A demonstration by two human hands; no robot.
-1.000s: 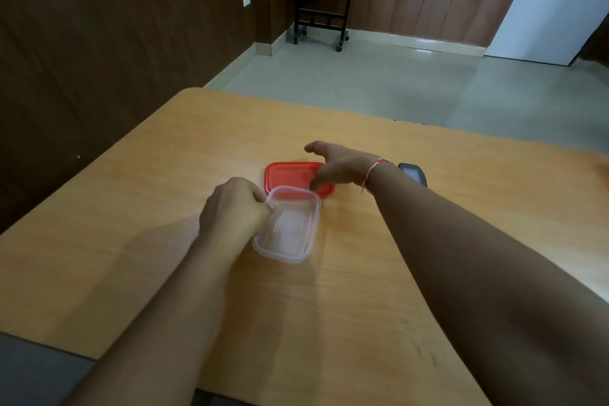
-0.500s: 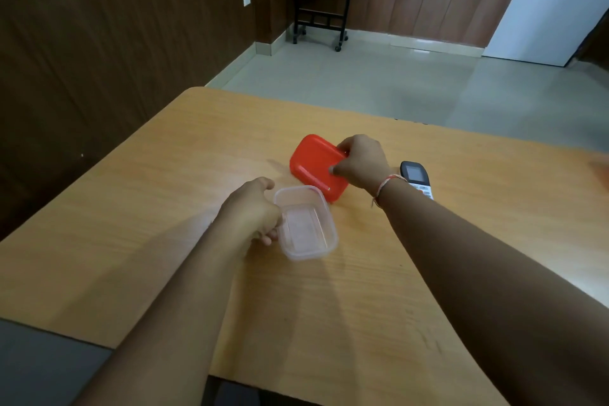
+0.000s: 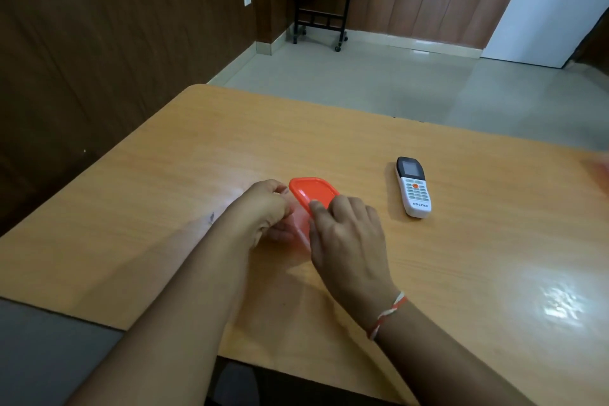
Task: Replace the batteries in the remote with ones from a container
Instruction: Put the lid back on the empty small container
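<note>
container [image 3: 300, 228] mostly hidden between hands, blurred

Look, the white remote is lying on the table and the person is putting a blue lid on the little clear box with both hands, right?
Not quite: the lid is red, not blue, as the head view shows. The rest holds: the white remote lies on the table, and the left hand and right hand work the lid onto the clear box.
</note>
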